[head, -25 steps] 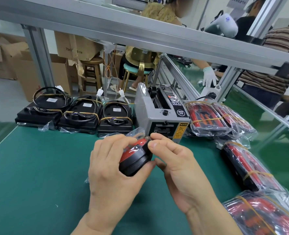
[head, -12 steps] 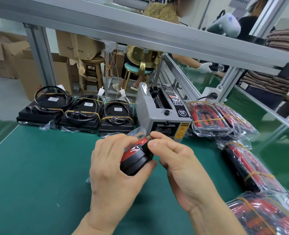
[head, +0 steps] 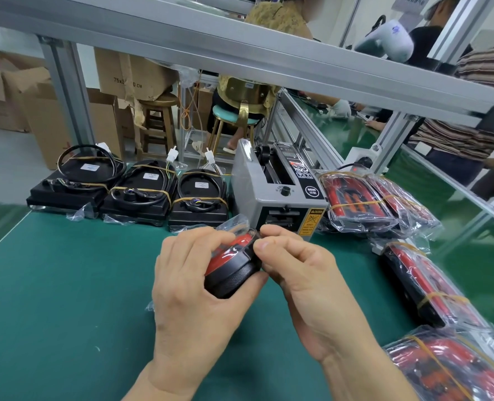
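Round black puck [head: 234,277] w/ red top, in clear bag; gripped by left hand [head: 193,296], pinched at edge by right hand [head: 303,282].

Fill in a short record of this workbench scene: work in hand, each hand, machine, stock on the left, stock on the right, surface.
Work in hand: red and black disc, partly in a clear bag
Left hand: grips the disc from the side
Right hand: thumb and forefinger pinch at the disc's upper edge
Machine: grey machine with a caution label, just behind the hands
Stock on the left: three black units with coiled cables, rubber-banded
Stock on the right: bagged red bundles, rubber-banded
Surface: green mat
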Motion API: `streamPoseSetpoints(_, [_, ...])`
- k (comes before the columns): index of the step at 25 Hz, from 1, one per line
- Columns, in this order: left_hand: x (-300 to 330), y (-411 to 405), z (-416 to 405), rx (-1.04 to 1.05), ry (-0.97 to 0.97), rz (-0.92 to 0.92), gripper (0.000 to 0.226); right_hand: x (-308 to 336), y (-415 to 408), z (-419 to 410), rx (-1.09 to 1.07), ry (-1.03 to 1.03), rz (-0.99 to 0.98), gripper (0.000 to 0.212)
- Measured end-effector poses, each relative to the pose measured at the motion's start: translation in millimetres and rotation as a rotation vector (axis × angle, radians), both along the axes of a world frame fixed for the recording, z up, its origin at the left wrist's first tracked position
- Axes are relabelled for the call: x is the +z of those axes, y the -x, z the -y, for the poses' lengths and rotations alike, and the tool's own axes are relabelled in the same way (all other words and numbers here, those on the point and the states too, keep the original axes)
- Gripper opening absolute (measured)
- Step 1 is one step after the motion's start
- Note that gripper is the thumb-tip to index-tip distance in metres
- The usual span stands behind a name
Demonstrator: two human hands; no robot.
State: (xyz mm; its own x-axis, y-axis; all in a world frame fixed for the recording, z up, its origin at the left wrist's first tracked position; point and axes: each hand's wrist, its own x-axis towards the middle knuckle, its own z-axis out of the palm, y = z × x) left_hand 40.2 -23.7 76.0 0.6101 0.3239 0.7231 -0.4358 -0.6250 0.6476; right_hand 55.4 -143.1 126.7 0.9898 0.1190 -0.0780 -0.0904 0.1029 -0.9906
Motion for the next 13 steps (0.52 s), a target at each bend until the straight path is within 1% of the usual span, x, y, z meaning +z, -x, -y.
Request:
streamPoseSetpoints(1, [0.0,0.0,-0.1,0.001,0.001,0.001,0.041,0.2,0.0,0.4,0.008,-0.003,-0.008,0.022])
streamPoseSetpoints(3, [-0.3,-0.1,-0.4,0.002,-0.001,0.007,0.041,0.4,-0.4,1.3,0.044,-0.018,-0.033,0.010])
streamPoseSetpoints(5, [-0.4,-0.5,-0.5,-0.001,-0.002,0.017,0.040,0.9,-0.7,1.1,0.059,-0.029,-0.040,0.010])
streamPoseSetpoints(7, [-0.7,-0.8,-0.6,-0.007,0.001,0.023,0.040,1.1,-0.4,-0.3,0.041,-0.027,-0.038,0.006])
streamPoseSetpoints(10, [-1.4,-0.8,-0.2,-0.010,0.005,0.020,0.040,1.4,0.8,-2.1,0.010,-0.006,-0.013,0.017])
streamPoseSetpoints(13, [-1.3,-0.8,0.8,-0.009,0.006,0.016,0.039,1.8,2.8,-4.4,-0.024,0.058,0.049,0.014])
